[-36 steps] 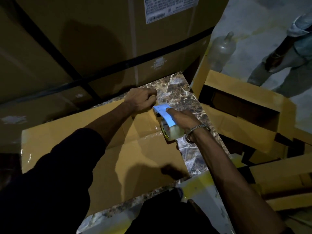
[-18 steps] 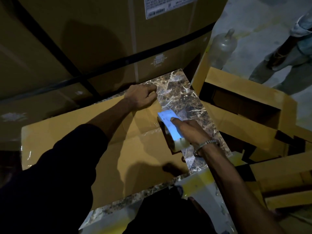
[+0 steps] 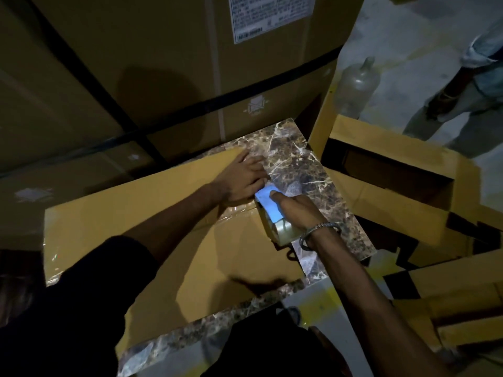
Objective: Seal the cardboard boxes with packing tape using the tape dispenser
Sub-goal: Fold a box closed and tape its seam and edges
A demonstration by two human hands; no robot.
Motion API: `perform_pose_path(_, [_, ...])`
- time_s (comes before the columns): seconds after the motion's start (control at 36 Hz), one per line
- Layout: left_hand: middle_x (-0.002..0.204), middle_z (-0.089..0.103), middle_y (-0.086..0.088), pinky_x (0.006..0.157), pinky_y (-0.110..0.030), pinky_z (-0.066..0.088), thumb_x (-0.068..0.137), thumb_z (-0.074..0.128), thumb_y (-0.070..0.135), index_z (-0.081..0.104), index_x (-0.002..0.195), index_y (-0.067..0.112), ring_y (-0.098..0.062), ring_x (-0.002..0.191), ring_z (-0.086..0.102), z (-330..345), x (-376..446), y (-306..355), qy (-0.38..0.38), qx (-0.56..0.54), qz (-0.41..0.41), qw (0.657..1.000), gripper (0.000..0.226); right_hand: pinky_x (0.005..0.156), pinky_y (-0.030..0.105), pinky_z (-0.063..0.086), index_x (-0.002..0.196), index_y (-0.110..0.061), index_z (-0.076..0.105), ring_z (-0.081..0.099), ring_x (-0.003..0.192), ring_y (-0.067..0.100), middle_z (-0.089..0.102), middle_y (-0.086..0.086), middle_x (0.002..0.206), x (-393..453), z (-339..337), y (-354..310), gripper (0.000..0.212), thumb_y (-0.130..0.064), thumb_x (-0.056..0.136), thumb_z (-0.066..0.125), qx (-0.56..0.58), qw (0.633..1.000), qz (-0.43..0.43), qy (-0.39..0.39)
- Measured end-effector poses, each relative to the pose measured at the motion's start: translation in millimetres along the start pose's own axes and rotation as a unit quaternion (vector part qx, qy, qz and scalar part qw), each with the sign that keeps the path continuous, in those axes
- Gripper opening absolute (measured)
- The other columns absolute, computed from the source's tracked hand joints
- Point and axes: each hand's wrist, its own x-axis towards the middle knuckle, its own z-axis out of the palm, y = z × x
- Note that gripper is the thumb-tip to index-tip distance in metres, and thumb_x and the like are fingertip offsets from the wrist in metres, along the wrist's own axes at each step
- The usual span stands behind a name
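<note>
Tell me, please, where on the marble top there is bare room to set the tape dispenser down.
The marble top shows bare along its right side, between the flat cardboard box and the open boxes. It is crowded at the box's right edge, where the left hand rests and the right hand holds the tape dispenser.

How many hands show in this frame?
3. The left hand presses flat on the cardboard box; the right hand grips the tape dispenser; a bystander's hand hangs upper right.
</note>
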Motion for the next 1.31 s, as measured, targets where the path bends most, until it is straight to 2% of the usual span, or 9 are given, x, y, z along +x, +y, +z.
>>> perform_pose_path(0.11, [0.135,0.065,-0.008,0.129,-0.057,0.016,0.113,0.030,0.044,0.070,0.135,0.020,-0.031,0.148,0.042,3,0,-6,0.031,-0.028,-0.024,0.999,0.051,0.068,0.041,0.046,0.083,-0.008,0.073,0.062,0.072,0.029,0.063,0.008,0.075,1,-3,-1,0.065,-0.072,0.083,0.066,0.001,1.000,0.006,-0.018])
perform_pose_path(0.25, [0.127,0.069,-0.010,0.125,-0.055,0.026,0.113,0.036,0.043,0.075,0.125,0.016,-0.034,0.140,0.049,6,0,-2,0.070,-0.040,-0.034,0.996,0.049,0.090,0.066,0.056,0.104,-0.009,0.077,0.074,0.093,0.041,0.077,0.017,0.099,0,-13,28,0.090,-0.082,0.053,0.065,0.023,0.997,0.023,-0.063])
perform_pose_path(0.42, [0.134,0.067,-0.010,0.126,-0.052,0.023,0.113,0.035,0.043,0.074,0.127,0.014,-0.033,0.146,0.045,7,1,-1,0.065,-0.039,-0.055,0.996,0.050,0.103,0.062,0.049,0.135,0.006,0.055,0.056,0.123,0.052,0.052,0.033,0.136,-57,-26,56,0.092,-0.067,0.081,0.070,0.027,0.995,0.079,-0.056])
perform_pose_path(0.5, [0.134,0.067,-0.010,0.127,-0.051,0.022,0.112,0.036,0.043,0.074,0.126,0.014,-0.033,0.145,0.045,9,2,-2,0.063,-0.043,-0.055,0.996,0.050,0.094,0.054,0.055,0.107,-0.001,0.074,0.074,0.097,0.037,0.076,0.021,0.102,-72,-23,83,0.094,-0.081,0.058,0.064,0.027,0.996,0.081,-0.036])
perform_pose_path(0.61, [0.136,0.066,-0.008,0.128,-0.051,0.020,0.110,0.033,0.046,0.075,0.124,0.017,-0.032,0.147,0.043,10,5,-3,0.039,-0.041,-0.062,0.996,0.052,0.067,0.038,0.040,0.064,-0.012,0.063,0.062,0.062,0.025,0.064,-0.001,0.059,-86,-18,91,0.064,-0.073,0.081,0.065,0.039,0.998,0.044,-0.020])
perform_pose_path(0.89, [0.139,0.068,0.007,0.128,-0.058,-0.009,0.097,0.028,0.067,0.081,0.107,0.029,-0.025,0.158,0.028,18,-17,90,0.005,-0.094,-0.143,0.985,0.065,0.060,0.032,0.031,0.059,-0.017,0.040,0.041,0.049,0.022,0.034,-0.004,0.044,-89,-8,93,0.065,-0.069,0.094,0.057,0.013,0.999,0.014,0.035])
perform_pose_path(1.11, [0.156,0.055,-0.005,0.128,-0.063,0.005,0.106,0.031,0.055,0.080,0.118,0.028,-0.032,0.158,0.027,39,-24,100,0.061,-0.072,-0.171,0.981,0.057,0.056,0.031,0.023,0.054,-0.021,0.031,0.030,0.040,0.017,0.024,-0.007,0.038,-104,-16,91,0.065,-0.062,0.098,0.057,0.022,1.000,-0.003,0.010])
perform_pose_path(1.25, [0.157,0.053,-0.004,0.128,-0.063,0.005,0.108,0.030,0.052,0.076,0.127,0.032,-0.031,0.159,0.024,41,-23,97,0.074,-0.068,-0.169,0.980,0.054,0.063,0.033,0.030,0.061,-0.014,0.045,0.044,0.053,0.023,0.037,-0.008,0.044,-122,-14,134,0.064,-0.068,0.094,0.058,0.028,1.000,-0.003,-0.007])
perform_pose_path(1.31, [0.158,0.052,-0.003,0.128,-0.061,0.002,0.108,0.028,0.053,0.075,0.128,0.033,-0.031,0.159,0.023,43,-23,97,0.077,-0.065,-0.169,0.980,0.055,0.069,0.038,0.043,0.087,-0.004,0.067,0.062,0.068,0.029,0.061,0.008,0.068,-131,-15,155,0.078,-0.082,0.083,0.059,0.062,0.998,-0.013,-0.008])
